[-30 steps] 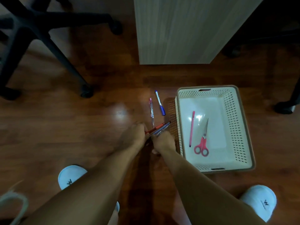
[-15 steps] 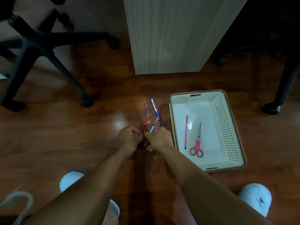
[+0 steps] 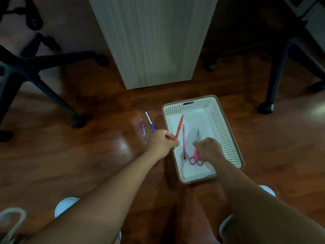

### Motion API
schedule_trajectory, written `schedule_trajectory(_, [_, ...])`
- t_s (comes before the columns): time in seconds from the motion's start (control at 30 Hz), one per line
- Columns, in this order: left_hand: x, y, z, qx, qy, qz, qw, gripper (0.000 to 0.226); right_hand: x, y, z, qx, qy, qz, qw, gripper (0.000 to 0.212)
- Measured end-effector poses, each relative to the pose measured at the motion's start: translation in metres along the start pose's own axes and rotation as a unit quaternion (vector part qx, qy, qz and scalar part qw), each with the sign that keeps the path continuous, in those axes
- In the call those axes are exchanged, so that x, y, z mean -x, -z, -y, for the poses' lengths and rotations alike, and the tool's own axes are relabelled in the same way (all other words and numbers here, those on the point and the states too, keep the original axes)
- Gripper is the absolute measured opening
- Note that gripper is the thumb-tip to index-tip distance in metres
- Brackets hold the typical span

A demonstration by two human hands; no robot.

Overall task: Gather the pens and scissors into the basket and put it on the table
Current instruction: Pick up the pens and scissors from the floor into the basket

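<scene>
A cream perforated basket (image 3: 226,127) sits on the wooden floor. Inside lie a pink pen (image 3: 184,140) and pink-handled scissors (image 3: 195,158). My left hand (image 3: 162,143) is shut on a red pen (image 3: 179,127) that points up over the basket's left rim. My right hand (image 3: 208,149) is over the basket, shut on a thin dark pen (image 3: 198,133), and partly covers the scissors. Two pens remain on the floor left of the basket: a blue-capped one (image 3: 150,120) and a clear pink one (image 3: 143,130).
A pale wood panel (image 3: 154,41) stands just behind the basket. Black office chair bases with castors stand at the left (image 3: 35,67) and the right (image 3: 274,67). My white shoes (image 3: 65,205) show at the bottom.
Both hands were together on the floor left of the basket, holding a bunch of pens. They have separated and moved right; each now carries a pen over the basket.
</scene>
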State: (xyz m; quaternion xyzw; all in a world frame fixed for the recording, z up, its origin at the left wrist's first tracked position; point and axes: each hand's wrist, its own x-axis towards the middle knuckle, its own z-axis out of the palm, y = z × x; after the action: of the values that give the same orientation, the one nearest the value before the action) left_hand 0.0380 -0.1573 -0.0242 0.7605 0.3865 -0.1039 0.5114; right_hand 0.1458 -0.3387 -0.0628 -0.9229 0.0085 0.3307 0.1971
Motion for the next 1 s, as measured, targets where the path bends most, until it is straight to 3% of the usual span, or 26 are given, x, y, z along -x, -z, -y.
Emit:
schedule_trajectory(0.13, [-0.004,-0.035,-0.013,-0.014,0.034,0.049,0.998,0.024,-0.01,-0.002,-0.035,0.037,-0.029,0.012,0.999,0.044])
schedule_trajectory(0.23, [-0.007,-0.06,-0.02,-0.05,0.037,0.056,0.997,0.019,-0.012,-0.01,-0.044,0.009,-0.033,0.033,0.999,0.036])
schedule_trajectory(0.3, [-0.011,-0.077,-0.026,-0.09,0.041,0.06,0.993,0.015,-0.018,-0.012,-0.043,0.015,-0.041,0.024,0.999,0.031])
schedule_trajectory(0.4, [-0.017,-0.09,-0.027,-0.128,0.066,0.064,0.987,0.031,-0.022,-0.014,-0.038,0.047,-0.057,-0.02,0.997,0.036])
schedule_trajectory(0.57, [-0.022,-0.088,-0.022,-0.127,0.055,0.062,0.988,0.026,-0.02,-0.014,-0.025,-0.038,-0.054,-0.047,0.997,0.037])
schedule_trajectory(0.63, [-0.024,-0.078,-0.019,-0.106,0.027,0.068,0.992,0.026,-0.016,-0.011,-0.009,-0.064,-0.035,-0.063,0.995,0.037])
schedule_trajectory(0.73, [-0.032,-0.051,-0.008,0.075,0.022,0.098,0.992,0.024,-0.01,-0.007,0.021,-0.092,0.0,-0.096,0.991,0.037])
schedule_trajectory(0.83, [-0.04,-0.011,0.005,0.14,0.029,0.042,0.989,0.025,-0.001,-0.005,0.051,-0.128,0.041,-0.098,0.986,0.034])
schedule_trajectory(1.0, [-0.055,0.046,0.037,0.095,0.05,-0.058,0.993,0.03,0.018,-0.015,0.099,-0.119,0.09,-0.07,0.986,0.036])
